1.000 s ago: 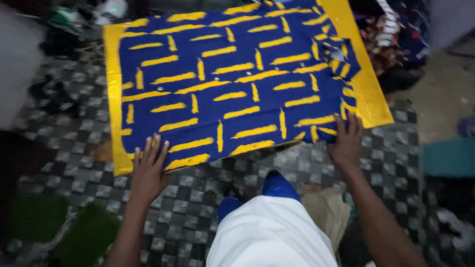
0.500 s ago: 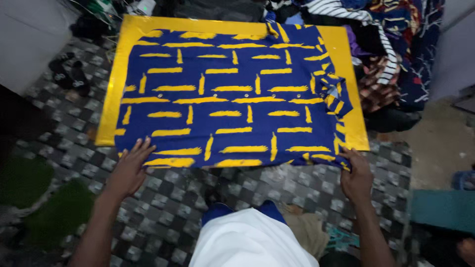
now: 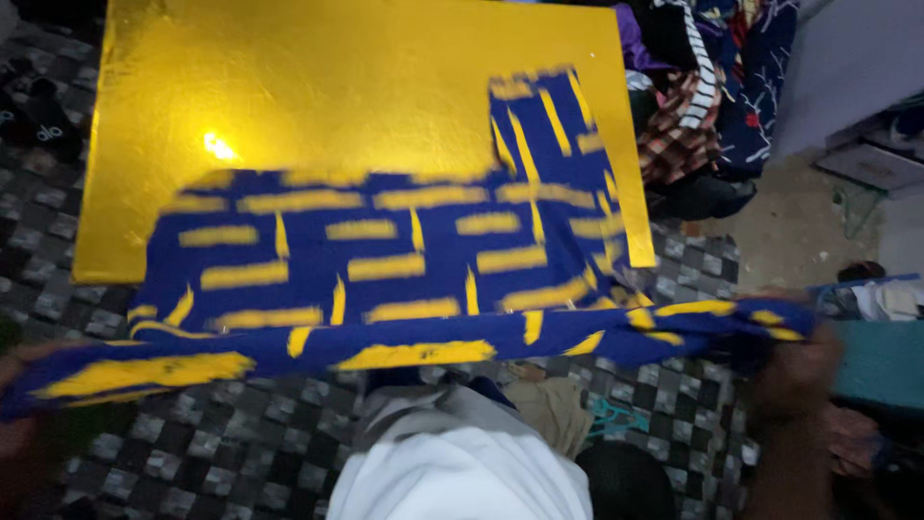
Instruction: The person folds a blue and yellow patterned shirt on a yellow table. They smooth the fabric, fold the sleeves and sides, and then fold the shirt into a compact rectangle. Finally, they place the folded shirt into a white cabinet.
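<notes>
The blue and yellow cloth (image 3: 385, 260) is lifted by its near edge, so it hangs in a long band, while its far part lies on the shiny yellow board (image 3: 318, 87). The left hand (image 3: 24, 443) and right hand (image 3: 794, 371) each seem to grip one end, pulled wide apart to keep it flat. Both are dark and blurry, and the cloth hides the fingers.

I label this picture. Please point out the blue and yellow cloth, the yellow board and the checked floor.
blue and yellow cloth (image 3: 385, 260), head view, its flat middle.
yellow board (image 3: 318, 87), head view, bare top.
checked floor (image 3: 241, 433), head view, lower left part.
</notes>
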